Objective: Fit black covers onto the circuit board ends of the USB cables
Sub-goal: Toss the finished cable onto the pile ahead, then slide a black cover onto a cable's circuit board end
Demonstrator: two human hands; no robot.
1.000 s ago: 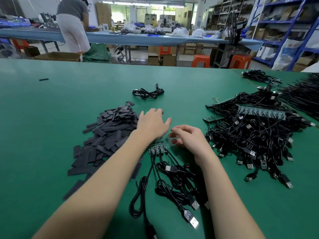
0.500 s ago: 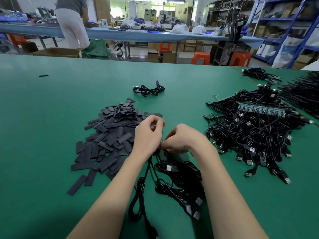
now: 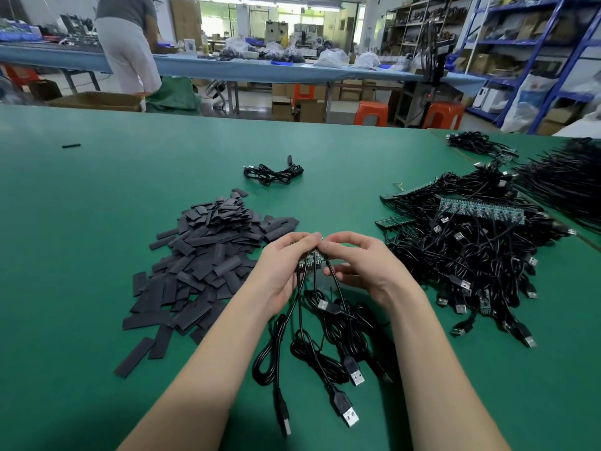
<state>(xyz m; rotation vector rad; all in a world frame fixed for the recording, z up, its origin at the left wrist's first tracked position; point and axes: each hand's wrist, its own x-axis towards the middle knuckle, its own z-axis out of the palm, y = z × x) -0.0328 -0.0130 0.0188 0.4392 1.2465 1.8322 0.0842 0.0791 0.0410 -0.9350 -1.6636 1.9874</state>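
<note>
Both hands meet just above the middle of the flat green-topped work table (image 3: 97, 196). The left hand (image 3: 286, 271) has its fingers curled round a small cluster of green circuit board ends (image 3: 310, 258), and the right hand (image 3: 361, 262) pinches the same cluster from the other side, fingertips bent in toward the left thumb. No cover sits on these boards that can be made out.

From the held boards, several thin black USB cables (image 3: 325, 340) hang down and loop on the table between the two forearms, their silver-tipped plugs lying nearest the person.

Just left of the left hand lies a loose heap of flat black rectangular covers (image 3: 201, 255), its nearest pieces touching or almost touching the hand; stray pieces trail toward the near left. To the right, near the right wrist, sprawls a large tangled pile of black cables with green board strips (image 3: 471, 249), reaching to the table's right side.

A small coiled black cable bundle (image 3: 273, 173) lies alone beyond the hands. Bare green surface stretches wide on the far left and between that bundle and the table's far edge, broken only by one short black stick-like piece (image 3: 71, 146).
</note>
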